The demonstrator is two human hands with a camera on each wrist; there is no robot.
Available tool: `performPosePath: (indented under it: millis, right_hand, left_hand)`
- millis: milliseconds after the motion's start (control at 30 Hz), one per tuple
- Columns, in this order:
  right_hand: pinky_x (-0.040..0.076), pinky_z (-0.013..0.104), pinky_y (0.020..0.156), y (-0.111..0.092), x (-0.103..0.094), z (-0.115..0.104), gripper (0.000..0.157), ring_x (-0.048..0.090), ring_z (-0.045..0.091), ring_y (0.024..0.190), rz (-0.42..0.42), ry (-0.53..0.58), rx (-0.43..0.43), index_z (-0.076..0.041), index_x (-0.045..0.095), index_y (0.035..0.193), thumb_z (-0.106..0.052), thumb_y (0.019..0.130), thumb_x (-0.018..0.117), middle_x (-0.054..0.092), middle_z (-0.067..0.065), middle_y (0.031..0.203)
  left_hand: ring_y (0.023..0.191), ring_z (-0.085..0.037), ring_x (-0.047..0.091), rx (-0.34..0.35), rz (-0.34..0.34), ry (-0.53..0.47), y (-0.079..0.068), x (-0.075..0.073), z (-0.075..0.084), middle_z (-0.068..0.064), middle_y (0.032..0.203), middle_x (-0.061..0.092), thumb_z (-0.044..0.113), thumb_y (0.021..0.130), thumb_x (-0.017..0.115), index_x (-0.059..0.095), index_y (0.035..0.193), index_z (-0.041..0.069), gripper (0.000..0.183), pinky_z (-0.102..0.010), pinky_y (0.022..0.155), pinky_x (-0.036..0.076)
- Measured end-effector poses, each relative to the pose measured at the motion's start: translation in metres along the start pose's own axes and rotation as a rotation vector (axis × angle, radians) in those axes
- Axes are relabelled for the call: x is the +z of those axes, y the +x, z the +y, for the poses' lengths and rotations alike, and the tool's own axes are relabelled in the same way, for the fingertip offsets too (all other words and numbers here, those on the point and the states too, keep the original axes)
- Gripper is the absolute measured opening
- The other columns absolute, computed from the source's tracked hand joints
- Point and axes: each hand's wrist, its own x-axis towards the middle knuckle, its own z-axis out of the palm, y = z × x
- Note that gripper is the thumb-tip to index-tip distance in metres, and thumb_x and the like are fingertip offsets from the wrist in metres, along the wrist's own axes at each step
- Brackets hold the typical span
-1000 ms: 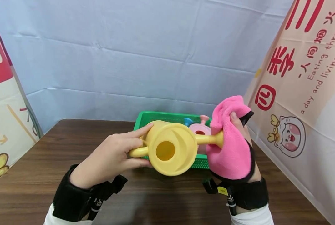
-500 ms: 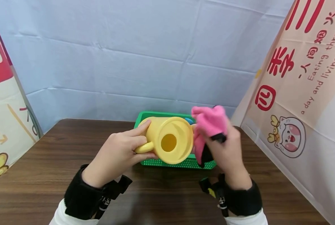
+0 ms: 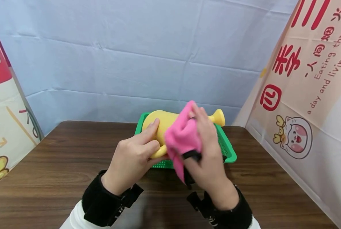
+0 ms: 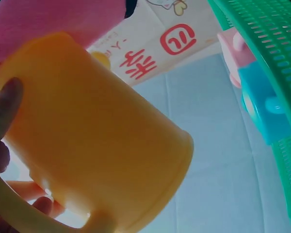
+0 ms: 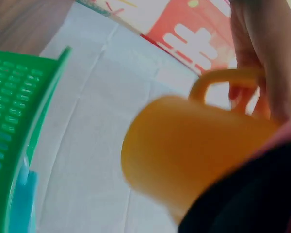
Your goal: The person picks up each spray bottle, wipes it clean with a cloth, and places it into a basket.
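Observation:
My left hand [image 3: 136, 156] grips the handle of a yellow toy watering can [image 3: 165, 120], its index finger laid along the body. The can [image 4: 106, 136] is held tilted over a green basket, with its spout [image 3: 217, 118] pointing right. In my right hand [image 3: 209, 152] is a bunched pink cloth [image 3: 184, 133] with black edging, pressed over the can's top end and hiding its opening. In the right wrist view, the cloth's black edge fills the lower right corner, and the can's handle [image 5: 223, 75] shows with the left fingers through it.
The green basket [image 3: 229, 149] stands on the dark wooden table [image 3: 81, 152] behind the hands. A blue toy [image 4: 266, 104] and a pink toy [image 4: 235, 53] sit in it. A pale cloth backdrop [image 3: 130, 57] hangs behind, with a printed sheet [image 3: 308, 95] at the right.
My right hand has brought the pink cloth left, from the spout to the can's top end. The can has turned so its opening is covered and the spout shows; my left hand has shifted slightly right.

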Motion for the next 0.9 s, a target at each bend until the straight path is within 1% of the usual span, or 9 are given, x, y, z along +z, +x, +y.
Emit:
performPosePath:
  millis: [133, 200, 333, 433, 500, 567, 667, 767, 900]
  right_hand:
    - [0.028, 0.035, 0.094, 0.005, -0.009, 0.003, 0.048, 0.031, 0.026, 0.118, 0.022, 0.213, 0.229, 0.012, 0.037, 0.118, -0.019, 0.084, 0.050, 0.039, 0.019, 0.123]
    - [0.029, 0.035, 0.093, 0.003, -0.007, 0.004, 0.049, 0.031, 0.024, 0.117, -0.004, 0.196, 0.265, 0.008, 0.036, 0.122, -0.021, 0.084, 0.050, 0.037, 0.017, 0.126]
    - [0.020, 0.047, 0.094, -0.003, 0.004, 0.004, 0.059, 0.024, 0.031, 0.120, -0.066, -0.030, 0.081, 0.003, 0.035, 0.125, -0.038, 0.084, 0.044, 0.032, 0.018, 0.130]
    - [0.017, 0.052, 0.093, -0.007, 0.013, -0.001, 0.059, 0.024, 0.037, 0.119, -0.061, -0.194, -0.092, 0.001, 0.040, 0.122, -0.043, 0.082, 0.043, 0.034, 0.017, 0.129]
    - [0.017, 0.054, 0.092, -0.008, 0.015, -0.003, 0.058, 0.026, 0.039, 0.117, -0.050, -0.220, -0.144, 0.000, 0.042, 0.120, -0.043, 0.081, 0.045, 0.036, 0.017, 0.128]
    - [0.018, 0.052, 0.093, -0.005, 0.014, -0.003, 0.055, 0.027, 0.039, 0.116, -0.030, -0.168, -0.133, 0.004, 0.042, 0.118, -0.036, 0.081, 0.047, 0.037, 0.019, 0.126]
    - [0.020, 0.045, 0.095, -0.002, 0.004, 0.004, 0.051, 0.030, 0.035, 0.117, 0.012, 0.049, 0.017, 0.010, 0.038, 0.118, -0.023, 0.081, 0.050, 0.037, 0.021, 0.125]
    - [0.035, 0.030, 0.086, 0.000, -0.006, 0.007, 0.039, 0.045, 0.024, 0.100, 0.074, 0.267, 0.259, 0.013, 0.040, 0.110, -0.008, 0.080, 0.050, 0.047, 0.017, 0.111]
    - [0.039, 0.026, 0.075, 0.000, -0.005, 0.005, 0.036, 0.047, 0.019, 0.084, 0.098, 0.295, 0.351, 0.012, 0.040, 0.107, -0.010, 0.081, 0.052, 0.048, 0.014, 0.100]
  left_hand:
    - [0.078, -0.020, 0.059, 0.003, -0.018, 0.018, 0.001, 0.000, 0.002, -0.017, 0.112, 0.052, 0.040, 0.064, 0.067, 0.039, 0.054, 0.012, 0.042, -0.023, 0.052, 0.046]
    - [0.077, -0.020, 0.059, -0.007, -0.036, 0.029, 0.000, 0.000, 0.001, -0.017, 0.112, 0.052, 0.040, 0.064, 0.067, 0.039, 0.054, 0.011, 0.041, -0.023, 0.052, 0.046]
    - [0.072, -0.021, 0.059, -0.033, -0.029, 0.024, -0.002, 0.001, -0.002, -0.016, 0.113, 0.052, 0.036, 0.066, 0.069, 0.048, 0.058, 0.010, 0.034, -0.024, 0.053, 0.046]
    - [0.087, -0.023, 0.058, -0.034, 0.001, 0.003, -0.003, 0.003, -0.004, -0.015, 0.112, 0.052, 0.024, 0.070, 0.069, 0.065, 0.082, 0.008, 0.020, -0.029, 0.061, 0.048]
    - [0.095, -0.023, 0.055, -0.021, 0.024, -0.004, -0.002, 0.003, -0.004, -0.016, 0.112, 0.052, 0.018, 0.070, 0.069, 0.064, 0.098, 0.009, 0.029, -0.032, 0.065, 0.048]
    - [0.095, -0.023, 0.055, -0.002, 0.044, 0.001, -0.001, 0.004, -0.004, -0.016, 0.111, 0.053, 0.021, 0.070, 0.070, 0.065, 0.092, 0.008, 0.027, -0.032, 0.064, 0.048]
    - [0.084, -0.023, 0.058, 0.031, 0.084, 0.029, 0.002, 0.003, -0.002, -0.017, 0.109, 0.054, 0.033, 0.066, 0.070, 0.054, 0.063, 0.007, 0.030, -0.028, 0.054, 0.048]
    - [0.085, -0.023, 0.059, 0.048, 0.103, 0.044, 0.004, 0.003, 0.000, -0.018, 0.108, 0.054, 0.040, 0.064, 0.067, 0.037, 0.053, 0.010, 0.043, -0.027, 0.055, 0.048]
    - [0.093, -0.024, 0.055, 0.049, 0.113, 0.044, 0.005, 0.002, 0.000, -0.019, 0.107, 0.054, 0.040, 0.064, 0.066, 0.036, 0.052, 0.010, 0.044, -0.030, 0.059, 0.049]
